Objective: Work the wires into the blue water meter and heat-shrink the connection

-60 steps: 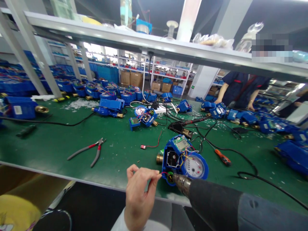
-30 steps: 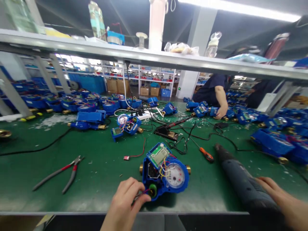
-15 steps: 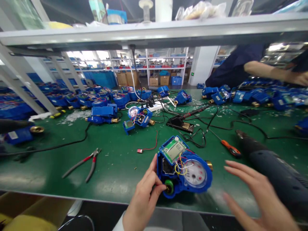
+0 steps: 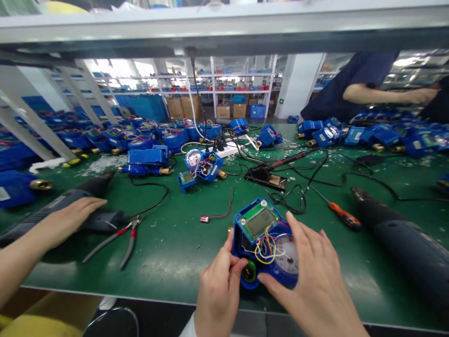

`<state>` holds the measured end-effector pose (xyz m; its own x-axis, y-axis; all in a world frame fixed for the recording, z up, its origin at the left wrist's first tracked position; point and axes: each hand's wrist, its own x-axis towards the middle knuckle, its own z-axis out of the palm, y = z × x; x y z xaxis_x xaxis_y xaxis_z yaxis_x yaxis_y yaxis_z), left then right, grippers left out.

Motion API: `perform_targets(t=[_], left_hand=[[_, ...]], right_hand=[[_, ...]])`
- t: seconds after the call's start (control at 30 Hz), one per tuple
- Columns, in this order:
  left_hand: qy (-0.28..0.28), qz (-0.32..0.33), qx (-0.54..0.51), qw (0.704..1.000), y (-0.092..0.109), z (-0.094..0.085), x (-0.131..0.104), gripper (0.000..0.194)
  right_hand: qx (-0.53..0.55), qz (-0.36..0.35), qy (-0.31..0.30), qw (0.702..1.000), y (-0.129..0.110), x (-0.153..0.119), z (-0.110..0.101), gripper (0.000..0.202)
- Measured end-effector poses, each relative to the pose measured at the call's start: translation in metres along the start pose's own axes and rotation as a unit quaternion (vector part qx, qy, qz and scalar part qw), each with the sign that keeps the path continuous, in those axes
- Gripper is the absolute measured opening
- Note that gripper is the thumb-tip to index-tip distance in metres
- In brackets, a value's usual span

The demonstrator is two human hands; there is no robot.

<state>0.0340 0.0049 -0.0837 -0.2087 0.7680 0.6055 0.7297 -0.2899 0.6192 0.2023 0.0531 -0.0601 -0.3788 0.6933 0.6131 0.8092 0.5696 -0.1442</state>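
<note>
An opened blue water meter (image 4: 245,223) lies near the front edge of the green bench, with its LCD board (image 4: 259,221) tilted up and coloured wires loose over the dial. My left hand (image 4: 217,290) grips the meter's left side, thumb against the green round part (image 4: 249,271) at its bottom. My right hand (image 4: 312,276) lies over the dial and the meter's right side, its thumb reaching towards the same green part.
A dark heat gun (image 4: 403,238) lies at the right beside an orange screwdriver (image 4: 345,217). At the left, another person's hand (image 4: 66,220) rests on a second heat gun (image 4: 63,199), near red-handled pliers (image 4: 115,236). Cables, a soldering stand (image 4: 264,177) and several blue meters lie behind.
My right hand let go of the heat gun, which now lies at the right, and came down onto the meter's dial. Another person's hand with a heat gun appeared at the left.
</note>
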Motion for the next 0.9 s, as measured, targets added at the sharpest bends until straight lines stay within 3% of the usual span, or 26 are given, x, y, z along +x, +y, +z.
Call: perform_targets(t=[0.1, 0.23, 0.33, 0.4, 0.43, 0.5, 0.53, 0.63, 0.77, 0.9], left_hand=[[-0.001, -0.022, -0.011, 1.0, 0.003, 0.0, -0.009, 0.014], [-0.042, -0.072, -0.101, 0.991, -0.008, -0.002, -0.006, 0.03], [-0.042, -0.12, -0.17, 0.977, -0.022, 0.002, 0.012, 0.081], [-0.115, -0.152, -0.248, 0.95, -0.025, 0.007, 0.025, 0.106], [-0.167, -0.168, -0.295, 0.926, -0.023, 0.009, 0.03, 0.109], [-0.242, -0.192, -0.364, 0.879, -0.016, 0.013, 0.036, 0.105], [-0.252, -0.198, -0.374, 0.87, -0.012, 0.014, 0.036, 0.099], [-0.207, -0.213, -0.321, 0.899, -0.001, 0.021, 0.031, 0.079], [-0.134, -0.178, -0.221, 0.95, 0.004, 0.033, 0.016, 0.053], [-0.1, -0.127, -0.203, 0.966, 0.004, 0.038, 0.006, 0.05]], right_hand=[[0.069, 0.004, -0.012, 0.998, 0.02, 0.012, 0.001, 0.081], [0.172, 0.001, -0.045, 0.984, 0.055, 0.021, -0.005, 0.061], [0.124, 0.018, 0.027, 0.992, 0.052, 0.011, -0.014, 0.038], [0.101, -0.003, 0.055, 0.993, 0.037, -0.004, -0.017, 0.017], [0.099, -0.027, 0.057, 0.993, 0.029, -0.012, -0.018, 0.011], [0.092, -0.066, 0.043, 0.993, 0.016, -0.025, -0.019, 0.015], [0.081, -0.073, 0.035, 0.993, 0.013, -0.03, -0.019, 0.017], [0.038, -0.049, -0.019, 0.998, 0.014, -0.034, -0.021, 0.025], [-0.014, -0.044, -0.103, 0.994, 0.02, -0.028, -0.026, 0.036], [-0.032, -0.053, -0.114, 0.992, 0.017, -0.034, -0.025, 0.032]])
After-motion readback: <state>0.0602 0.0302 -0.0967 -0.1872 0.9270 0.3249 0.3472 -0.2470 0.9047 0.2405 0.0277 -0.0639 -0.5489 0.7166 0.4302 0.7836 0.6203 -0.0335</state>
